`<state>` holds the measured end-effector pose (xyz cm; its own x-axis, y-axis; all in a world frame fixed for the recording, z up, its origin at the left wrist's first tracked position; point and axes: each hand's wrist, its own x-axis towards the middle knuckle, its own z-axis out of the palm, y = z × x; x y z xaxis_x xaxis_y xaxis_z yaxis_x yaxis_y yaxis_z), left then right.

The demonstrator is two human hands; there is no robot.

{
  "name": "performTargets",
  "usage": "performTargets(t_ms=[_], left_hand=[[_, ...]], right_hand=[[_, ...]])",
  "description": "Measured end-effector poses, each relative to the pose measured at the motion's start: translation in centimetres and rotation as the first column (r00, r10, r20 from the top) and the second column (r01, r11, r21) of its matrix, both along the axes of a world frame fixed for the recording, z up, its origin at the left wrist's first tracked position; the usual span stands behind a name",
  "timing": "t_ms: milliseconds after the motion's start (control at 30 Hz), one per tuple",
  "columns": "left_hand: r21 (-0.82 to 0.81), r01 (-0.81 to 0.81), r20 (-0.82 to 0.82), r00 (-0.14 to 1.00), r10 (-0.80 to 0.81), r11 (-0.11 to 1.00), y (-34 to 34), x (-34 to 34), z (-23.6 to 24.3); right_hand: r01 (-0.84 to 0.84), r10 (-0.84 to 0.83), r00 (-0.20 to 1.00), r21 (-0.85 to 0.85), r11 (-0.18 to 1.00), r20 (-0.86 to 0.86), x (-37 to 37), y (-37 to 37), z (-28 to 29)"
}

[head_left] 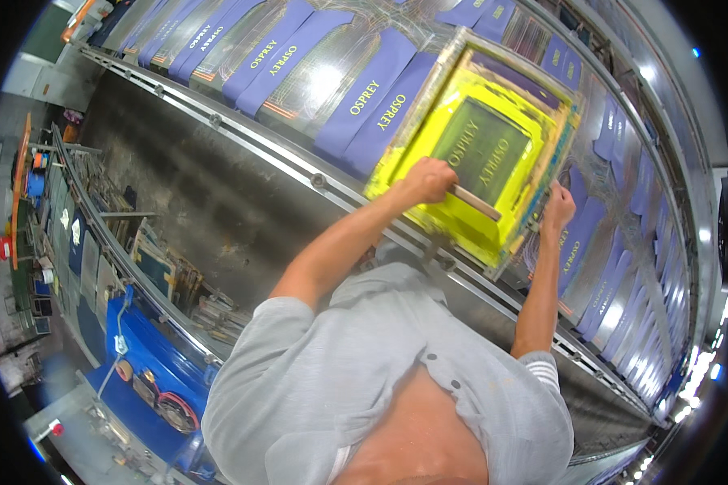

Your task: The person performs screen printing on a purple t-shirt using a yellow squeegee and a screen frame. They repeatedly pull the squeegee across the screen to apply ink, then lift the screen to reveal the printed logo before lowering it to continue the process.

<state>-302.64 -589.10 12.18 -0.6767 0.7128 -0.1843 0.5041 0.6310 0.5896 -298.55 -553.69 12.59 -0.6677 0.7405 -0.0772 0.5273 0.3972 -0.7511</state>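
Observation:
A screen printing frame lies on the long printing table, its inside smeared with bright yellow ink around a darker mesh window showing lettering. My left hand is closed around one end of a squeegee, whose pale wooden bar slants across the near part of the screen. Over at the frame's right rail, my right hand has its fingers curled against the edge. Purple fabric pieces with yellow printed lettering lie flat to both sides of the frame.
A metal rail runs along the table's near edge, close to my body. Behind on the left stand a rack of stacked frames and a blue container with round items. More purple pieces continue along the table to the right.

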Motion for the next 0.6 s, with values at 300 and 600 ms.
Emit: performTargets(t_ms=[300,600], left_hand=[[-0.183,0.018,-0.107,0.994,-0.038,0.983,4.3,-4.2,-0.9],[-0.176,0.059,-0.116,0.99,-0.08,0.983,5.3,-3.6,0.6]], right_hand=[[0.029,-0.072,0.974,-0.201,0.979,-0.214,-3.0,1.2,-8.2],[0.055,-0.096,0.976,-0.206,0.977,-0.195,-0.7,2.4,-9.2]])
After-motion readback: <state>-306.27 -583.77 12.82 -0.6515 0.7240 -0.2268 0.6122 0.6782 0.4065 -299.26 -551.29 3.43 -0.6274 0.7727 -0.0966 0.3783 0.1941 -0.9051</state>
